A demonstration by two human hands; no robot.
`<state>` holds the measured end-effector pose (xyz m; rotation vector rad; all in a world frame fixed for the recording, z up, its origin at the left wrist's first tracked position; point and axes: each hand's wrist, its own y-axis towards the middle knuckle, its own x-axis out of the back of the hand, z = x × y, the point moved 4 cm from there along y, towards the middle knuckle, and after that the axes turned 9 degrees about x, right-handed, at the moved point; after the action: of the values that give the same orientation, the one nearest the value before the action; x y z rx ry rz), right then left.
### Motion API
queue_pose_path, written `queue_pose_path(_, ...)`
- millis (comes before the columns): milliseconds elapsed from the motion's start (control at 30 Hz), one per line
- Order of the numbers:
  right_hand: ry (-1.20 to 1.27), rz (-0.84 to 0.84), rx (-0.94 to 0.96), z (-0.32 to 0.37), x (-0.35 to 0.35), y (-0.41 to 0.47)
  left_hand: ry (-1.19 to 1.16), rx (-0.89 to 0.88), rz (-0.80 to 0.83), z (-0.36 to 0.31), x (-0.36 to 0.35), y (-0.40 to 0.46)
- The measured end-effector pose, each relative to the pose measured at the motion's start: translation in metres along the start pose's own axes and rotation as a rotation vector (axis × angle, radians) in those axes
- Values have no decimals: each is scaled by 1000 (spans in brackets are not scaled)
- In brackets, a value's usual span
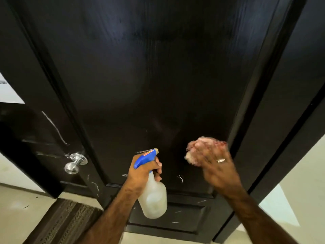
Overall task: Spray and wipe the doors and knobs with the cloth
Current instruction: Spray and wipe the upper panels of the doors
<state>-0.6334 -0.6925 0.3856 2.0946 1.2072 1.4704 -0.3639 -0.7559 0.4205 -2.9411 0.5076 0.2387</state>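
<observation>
Bottle [153,196] upright, nozzle [155,150] toward door [140,76]

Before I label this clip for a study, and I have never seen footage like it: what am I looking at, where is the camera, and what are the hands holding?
This is one picture from a camera worn on a person's head, looking forward and down. No machine, just two bare hands. The left hand grips a clear spray bottle with a blue trigger head. The right hand, blurred, presses a pinkish cloth against a dark door. A silver knob sits at the left, and a striped mat lies on the floor.
</observation>
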Motion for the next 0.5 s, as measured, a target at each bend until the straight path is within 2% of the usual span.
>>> queue_pose_path(100, -27, -265, -420, -18, 31, 58, 18, -8, -25, -6, 12, 1)
queue_pose_path(133, -16, -311, -493, -10, 32, 82, 9, -8, -39, -8, 16, 1)
queue_pose_path(167, -9, -328, -495, 2, 30, 103, -8, -12, -52, -10, 19, 2)
queue_pose_path(233, 43, -266, -321, 35, 12, 124, -26, -35, -62, -14, 24, 2)
queue_pose_path(300, 80, -122, -67, 62, -13, 106, -29, -51, -48, -15, 31, 5)
queue_pose_path(367, 49, -5, 76, 64, -21, 71, -20, -40, -49, -13, 40, 11)
queue_pose_path(433, 36, 17, 76, 48, -16, 44, -7, -23, -50, -8, 49, 15)
queue_pose_path(500, 33, -40, -63, 27, 0, 39, -3, -27, -38, -5, 52, 16)
